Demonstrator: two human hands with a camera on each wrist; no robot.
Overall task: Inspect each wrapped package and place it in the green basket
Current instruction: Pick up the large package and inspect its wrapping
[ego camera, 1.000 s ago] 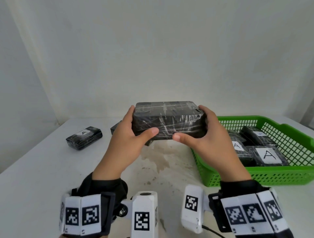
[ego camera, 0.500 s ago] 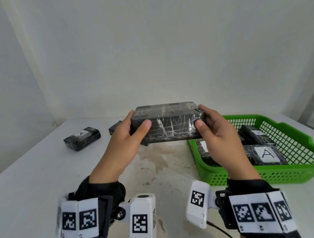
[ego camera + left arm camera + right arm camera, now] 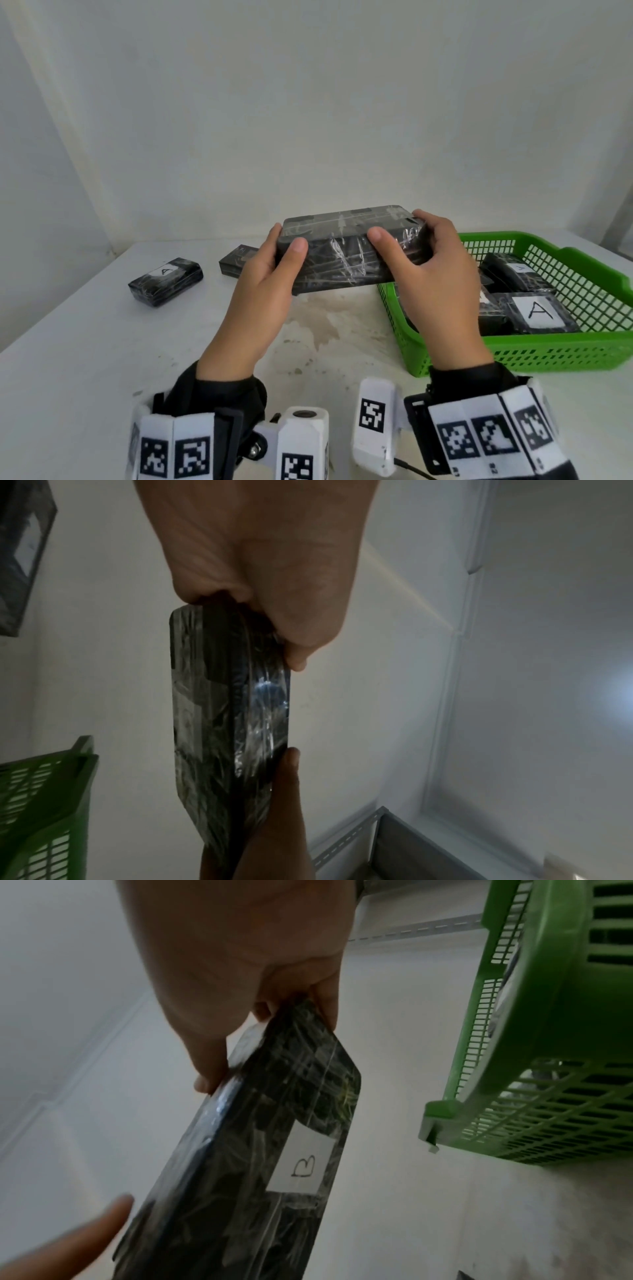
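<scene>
Several wrapped packages (image 3: 534,311) already lie in the green basket (image 3: 561,349); both hands clamp another (image 3: 346,253), and perhaps two remain on the bench (image 3: 68,359).

Bare test room: white table (image 3: 68,342), plain wall (image 3: 308,102).

Green basket (image 3: 561,349) top lies open; 2 packages (image 3: 165,281) (image 3: 236,263) sit left.
</scene>
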